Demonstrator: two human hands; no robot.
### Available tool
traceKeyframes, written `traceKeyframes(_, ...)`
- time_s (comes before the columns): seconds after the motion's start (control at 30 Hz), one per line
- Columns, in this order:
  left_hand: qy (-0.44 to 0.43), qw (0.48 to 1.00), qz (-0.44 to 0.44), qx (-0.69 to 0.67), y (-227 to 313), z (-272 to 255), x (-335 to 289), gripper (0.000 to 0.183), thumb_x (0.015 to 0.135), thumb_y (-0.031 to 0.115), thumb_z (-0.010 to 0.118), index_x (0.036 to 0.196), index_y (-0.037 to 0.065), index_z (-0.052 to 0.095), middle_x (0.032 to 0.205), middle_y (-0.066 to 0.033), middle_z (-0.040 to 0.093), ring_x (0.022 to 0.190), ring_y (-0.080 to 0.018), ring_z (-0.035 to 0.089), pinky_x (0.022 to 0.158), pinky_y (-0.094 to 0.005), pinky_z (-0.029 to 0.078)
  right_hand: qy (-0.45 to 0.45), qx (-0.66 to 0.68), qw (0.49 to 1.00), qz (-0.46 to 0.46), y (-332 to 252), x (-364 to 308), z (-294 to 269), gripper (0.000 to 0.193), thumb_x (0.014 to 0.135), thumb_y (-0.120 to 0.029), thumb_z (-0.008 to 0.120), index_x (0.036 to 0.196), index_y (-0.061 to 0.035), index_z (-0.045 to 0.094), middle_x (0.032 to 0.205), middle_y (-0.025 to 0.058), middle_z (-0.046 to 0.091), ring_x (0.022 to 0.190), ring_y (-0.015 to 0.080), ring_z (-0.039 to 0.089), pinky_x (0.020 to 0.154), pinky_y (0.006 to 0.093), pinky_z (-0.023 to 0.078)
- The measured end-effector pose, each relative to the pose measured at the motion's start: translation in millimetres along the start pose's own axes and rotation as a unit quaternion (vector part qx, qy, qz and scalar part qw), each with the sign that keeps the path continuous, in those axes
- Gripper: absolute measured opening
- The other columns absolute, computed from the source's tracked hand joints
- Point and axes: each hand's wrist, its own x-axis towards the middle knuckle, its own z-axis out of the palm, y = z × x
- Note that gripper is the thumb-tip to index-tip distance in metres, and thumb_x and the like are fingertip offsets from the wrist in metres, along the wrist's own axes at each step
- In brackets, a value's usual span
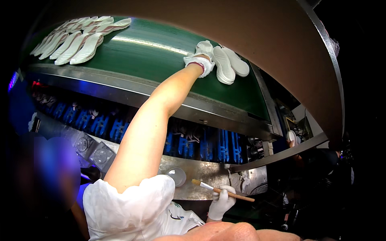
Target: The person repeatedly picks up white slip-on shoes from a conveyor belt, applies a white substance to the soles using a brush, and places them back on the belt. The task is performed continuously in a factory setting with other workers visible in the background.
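Note:
My left arm stretches forward over a green conveyor belt (144, 56). My left hand (204, 50), in a white glove with a reddish band at the wrist, is beside two white shoe soles, one sole (223, 66) nearest it and another sole (238, 63) just to the right. The fingers are hidden behind the back of the hand, so whether they grip anything cannot be made out. Close to my body, my right hand (222, 201), also white-gloved, is closed around the wooden handle of a paintbrush (237, 195). Its pale bristles point left, toward a translucent cup (176, 176).
Several white soles (86, 48) lie in rows at the belt's far left. A metal rail (132, 88) edges the belt, with blue racks (185, 144) beneath. The cup stands on a metal shelf (205, 172). A large brown panel (257, 28) overhangs the right side. A blurred person (56, 172) is at lower left.

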Motion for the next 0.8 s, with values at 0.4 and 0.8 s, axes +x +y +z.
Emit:
traceKeyframes(0.4,-0.068,0.952,0.059,0.292,-120.9,-179.4,-112.9,0.064,0.085,0.046,0.066,0.133,0.005,0.055,0.135,-0.0205,0.055,0.127,-0.0366,0.051,0.111,-0.0453,0.036,-0.070,0.010,0.997,0.010,3.3,10.4,15.1,0.018,0.092,-0.018,0.054,0.098,-0.0023,0.059,0.072,0.0020,0.057,0.055,0.0038,0.045,0.050,0.0172,0.033)
traceKeyframes(0.8,-0.014,0.989,-0.013,0.145,-48.6,-105.8,-141.9,0.041,0.089,0.031,0.057,0.120,0.003,0.060,0.138,-0.0200,0.047,0.132,-0.0393,0.044,0.106,-0.0613,0.036,-0.105,0.040,0.994,0.002,-3.9,-1.1,25.4,0.014,0.091,-0.016,0.054,0.095,-0.0027,0.058,0.077,0.0051,0.057,0.055,0.0066,0.048,0.049,0.0187,0.036)
